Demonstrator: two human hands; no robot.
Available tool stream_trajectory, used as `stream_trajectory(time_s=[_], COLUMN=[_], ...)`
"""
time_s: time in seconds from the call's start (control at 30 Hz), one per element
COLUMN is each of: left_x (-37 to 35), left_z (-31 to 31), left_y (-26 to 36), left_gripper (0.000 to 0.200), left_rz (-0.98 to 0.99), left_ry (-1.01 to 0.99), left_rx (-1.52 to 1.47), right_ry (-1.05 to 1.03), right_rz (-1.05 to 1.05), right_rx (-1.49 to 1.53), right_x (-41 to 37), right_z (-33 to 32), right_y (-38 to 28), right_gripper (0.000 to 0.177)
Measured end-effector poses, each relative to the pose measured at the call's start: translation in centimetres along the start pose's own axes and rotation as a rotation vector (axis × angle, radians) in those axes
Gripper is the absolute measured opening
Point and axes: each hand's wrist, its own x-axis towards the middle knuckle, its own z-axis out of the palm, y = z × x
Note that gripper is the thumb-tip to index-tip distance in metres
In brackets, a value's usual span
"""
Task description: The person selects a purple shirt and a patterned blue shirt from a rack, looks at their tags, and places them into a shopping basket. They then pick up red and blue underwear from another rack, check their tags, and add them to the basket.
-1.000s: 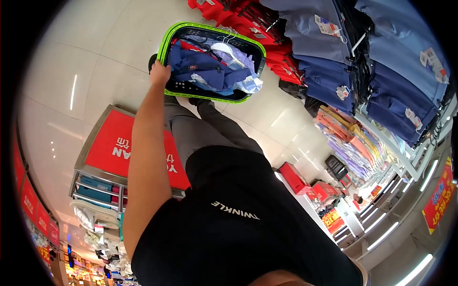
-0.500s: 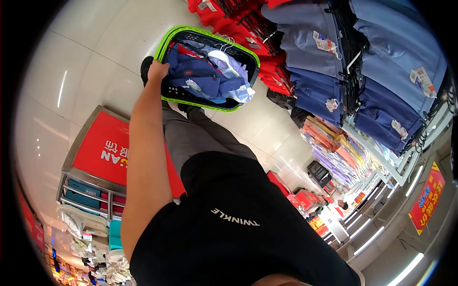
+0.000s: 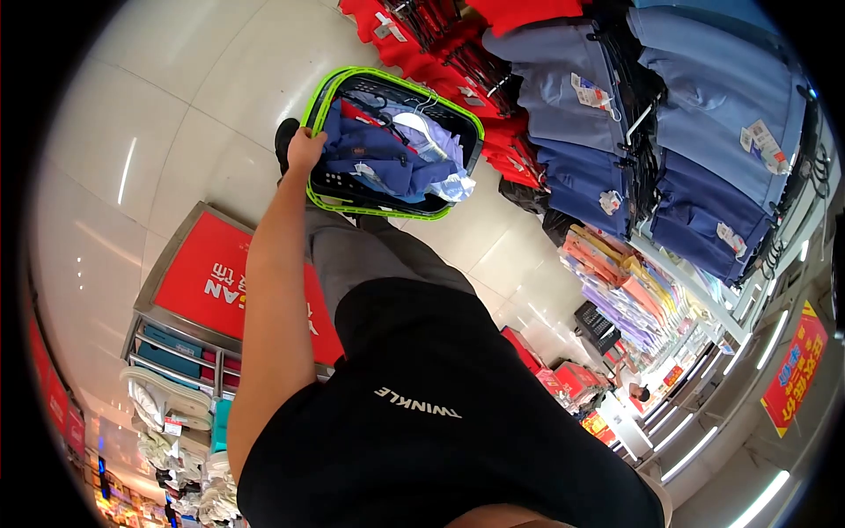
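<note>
My left hand (image 3: pixel 305 150) is closed round the left end of the green rim of a black shopping basket (image 3: pixel 475 151), with the arm stretched out. Folded in the basket lie a navy garment (image 3: pixel 385 165) with a white tag, something red, and a lavender garment (image 3: pixel 446 143) on a white hanger (image 3: pixel 414 121). A pale patterned piece (image 3: pixel 455 187) hangs over the basket's right edge. The basket is in front of my legs, above the tiled floor. My right hand is out of view.
Racks at the right hold blue-grey (image 3: pixel 563 84), navy and red clothes (image 3: pixel 378 31). Beyond hang pastel clothes (image 3: pixel 616 282). A low red-topped display (image 3: pixel 207 273) stands at left, with folded goods beneath. A person (image 3: pixel 635 387) is in the distance.
The basket and my left hand sit slightly lower and further right in view; the surroundings have shifted too. My left hand keeps its hold on the rim.
</note>
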Motion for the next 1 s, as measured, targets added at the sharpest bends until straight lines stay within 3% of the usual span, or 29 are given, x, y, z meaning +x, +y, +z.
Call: stream_trajectory(time_s=[0.07,0.17,0.27,0.3,0.4,0.53,0.6,0.67,0.7,0.8,0.87,1.0], left_x=[-1.1,-2.3,-2.7,-2.8,-3.5,-4.3,-4.4,-3.6,-3.0,-2.7,-2.1,-1.0], left_z=[0.1,-0.1,-0.3,-0.4,-1.0,-2.3,-2.9,-2.4,-1.9,-1.8,-1.6,-2.2], left_y=[0.2,0.6,0.1,0.1,0.0,1.0,1.3,0.0,-1.0,-1.4,-2.2,-2.1], left_gripper=[0.049,0.045,0.039,0.037,0.034,0.029,0.037,0.036,0.036,0.036,0.035,0.034], left_rz=[0.026,0.050,0.076,0.100,0.135,0.115,0.133,0.116,0.139,0.146,0.135,0.025], left_ry=[0.069,0.099,0.101,0.086,0.056,-0.039,-0.073,-0.106,-0.110,-0.111,-0.132,-0.224], left_rx=[-0.015,-0.064,-0.108,-0.161,-0.217,-0.226,-0.188,-0.201,-0.236,-0.337,-0.408,-0.408], right_ry=[0.059,-0.037,0.094,0.110,0.248,0.277,0.275,0.547,0.578,0.489,0.629,0.651], right_rz=[-0.298,-0.008,-0.245,-0.238,-0.390,-0.308,-0.266,-0.264,-0.227,-0.096,-0.059,-0.016], right_rx=[-0.081,0.046,0.112,0.135,-0.177,-0.142,-0.169,-0.155,-0.111,-0.095,-0.011,0.056], right_x=[4.9,10.1,19.8,22.2,30.2,36.7,38.5,40.2,41.2,41.9,43.0,44.0], right_z=[-0.4,-4.7,-6.9,-7.5,-8.4,-6.6,-4.4,-1.9,-1.0,-0.5,0.2,-0.3], right_y=[2.1,-11.6,-19.2,-23.1,-31.7,-40.7,-44.3,-46.2,-46.9,-49.4,-49.6,-48.6], right_gripper=[0.029,0.031,0.025,0.022,0.026,0.030,0.031,0.034,0.037,0.035,0.033,0.039])
